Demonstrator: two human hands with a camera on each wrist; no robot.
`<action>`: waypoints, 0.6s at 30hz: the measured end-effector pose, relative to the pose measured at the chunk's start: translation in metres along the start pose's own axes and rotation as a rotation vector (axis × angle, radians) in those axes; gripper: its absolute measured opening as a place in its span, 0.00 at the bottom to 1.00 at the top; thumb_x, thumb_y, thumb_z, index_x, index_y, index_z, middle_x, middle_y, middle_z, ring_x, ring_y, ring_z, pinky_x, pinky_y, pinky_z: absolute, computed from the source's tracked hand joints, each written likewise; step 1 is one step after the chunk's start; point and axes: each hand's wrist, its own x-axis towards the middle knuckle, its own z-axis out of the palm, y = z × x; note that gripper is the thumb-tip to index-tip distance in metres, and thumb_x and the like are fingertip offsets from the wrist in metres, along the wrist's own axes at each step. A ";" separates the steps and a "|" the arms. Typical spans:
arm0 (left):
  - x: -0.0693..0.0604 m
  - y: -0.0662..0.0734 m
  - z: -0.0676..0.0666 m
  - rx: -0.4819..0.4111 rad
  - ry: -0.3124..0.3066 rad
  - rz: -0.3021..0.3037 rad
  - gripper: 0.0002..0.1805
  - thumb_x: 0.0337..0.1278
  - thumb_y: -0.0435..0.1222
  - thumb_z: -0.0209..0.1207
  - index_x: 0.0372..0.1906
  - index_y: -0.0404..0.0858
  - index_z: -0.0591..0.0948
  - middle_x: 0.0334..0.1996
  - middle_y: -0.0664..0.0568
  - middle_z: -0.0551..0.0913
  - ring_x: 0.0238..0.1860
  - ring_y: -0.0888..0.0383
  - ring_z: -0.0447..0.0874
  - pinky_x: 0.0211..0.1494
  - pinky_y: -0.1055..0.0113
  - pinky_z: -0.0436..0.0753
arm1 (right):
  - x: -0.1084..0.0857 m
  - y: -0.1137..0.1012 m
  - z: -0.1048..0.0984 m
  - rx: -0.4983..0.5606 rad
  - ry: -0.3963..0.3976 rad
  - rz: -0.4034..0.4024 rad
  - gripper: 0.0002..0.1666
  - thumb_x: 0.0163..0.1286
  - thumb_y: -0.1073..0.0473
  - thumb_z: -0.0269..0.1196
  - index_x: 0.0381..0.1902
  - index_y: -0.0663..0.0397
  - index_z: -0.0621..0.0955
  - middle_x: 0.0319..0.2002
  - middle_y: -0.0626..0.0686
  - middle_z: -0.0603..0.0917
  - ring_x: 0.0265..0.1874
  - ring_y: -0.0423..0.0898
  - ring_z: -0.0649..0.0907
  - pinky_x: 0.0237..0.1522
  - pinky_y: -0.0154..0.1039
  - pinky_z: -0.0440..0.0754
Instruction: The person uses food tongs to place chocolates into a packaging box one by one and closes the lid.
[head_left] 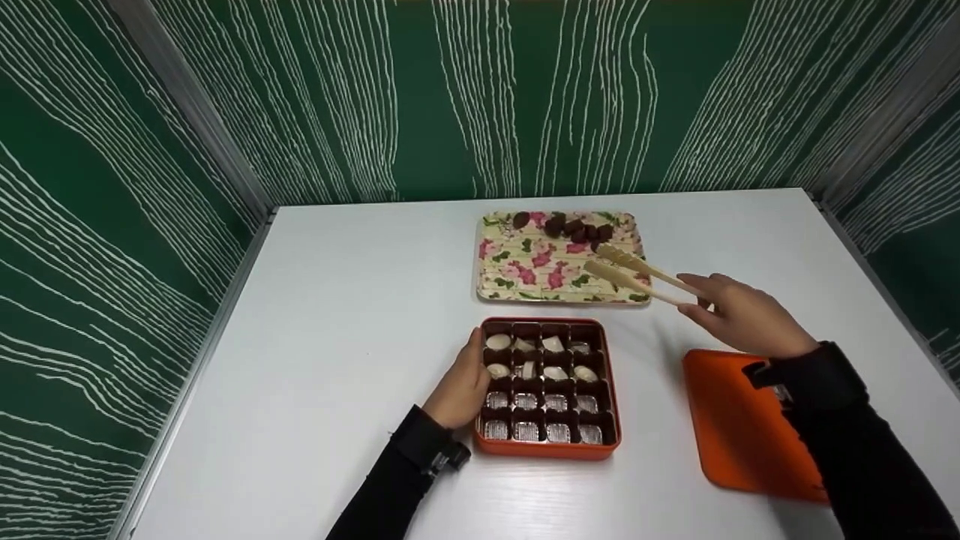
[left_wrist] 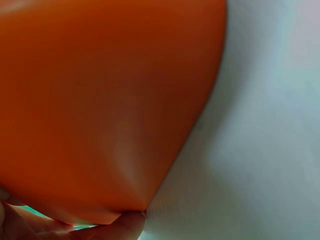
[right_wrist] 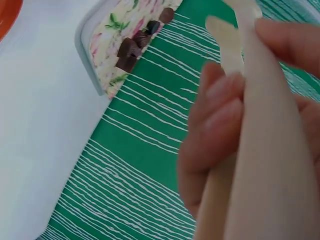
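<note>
My left hand (head_left: pixel 460 384) rests along the left side of an orange-red box (head_left: pixel 551 450), its fingers against the wall. In the left wrist view, fingertips (left_wrist: pixel 131 224) touch the box's orange side (left_wrist: pixel 110 100). A dark divider splits the box into small compartments. Off-white pieces (head_left: pixel 555 373) lie in most of its two far rows; no pieces show in the two near rows. My right hand (head_left: pixel 750 315) grips wooden tongs (head_left: pixel 634 262). Their tips are apart above a floral tray (head_left: pixel 517 259), with nothing between them. Dark brown chocolates (head_left: pixel 574 227) lie along that tray's far edge.
An orange tray (head_left: pixel 739 427) lies on the right, partly under my right forearm. The white table (head_left: pixel 330 337) ends at green panels (head_left: pixel 420 112) with white wavy lines at the back and sides.
</note>
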 end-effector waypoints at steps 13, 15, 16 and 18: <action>-0.001 0.000 0.001 -0.003 0.004 -0.005 0.37 0.75 0.29 0.42 0.79 0.21 0.41 0.79 0.28 0.47 0.80 0.40 0.48 0.82 0.53 0.50 | 0.042 0.021 0.024 0.087 0.024 0.155 0.32 0.79 0.58 0.58 0.70 0.78 0.68 0.34 0.65 0.79 0.26 0.51 0.73 0.27 0.44 0.66; -0.001 0.000 0.001 -0.003 0.006 0.003 0.37 0.74 0.28 0.42 0.79 0.21 0.42 0.79 0.27 0.47 0.80 0.39 0.48 0.82 0.52 0.50 | 0.046 0.024 0.027 0.093 0.006 0.170 0.33 0.79 0.58 0.58 0.70 0.78 0.67 0.33 0.65 0.79 0.26 0.51 0.73 0.28 0.44 0.66; 0.000 0.000 0.001 -0.001 0.007 0.007 0.37 0.74 0.28 0.42 0.79 0.21 0.42 0.79 0.27 0.47 0.80 0.39 0.48 0.82 0.51 0.50 | 0.048 0.025 0.029 0.095 -0.006 0.177 0.33 0.79 0.57 0.57 0.70 0.79 0.67 0.33 0.65 0.80 0.26 0.52 0.74 0.29 0.45 0.67; -0.001 0.000 0.001 0.002 0.006 0.017 0.36 0.74 0.27 0.42 0.78 0.20 0.42 0.78 0.26 0.47 0.80 0.38 0.49 0.82 0.51 0.51 | 0.052 0.028 0.031 0.095 -0.028 0.194 0.34 0.80 0.56 0.56 0.71 0.79 0.66 0.34 0.67 0.80 0.28 0.54 0.76 0.31 0.47 0.69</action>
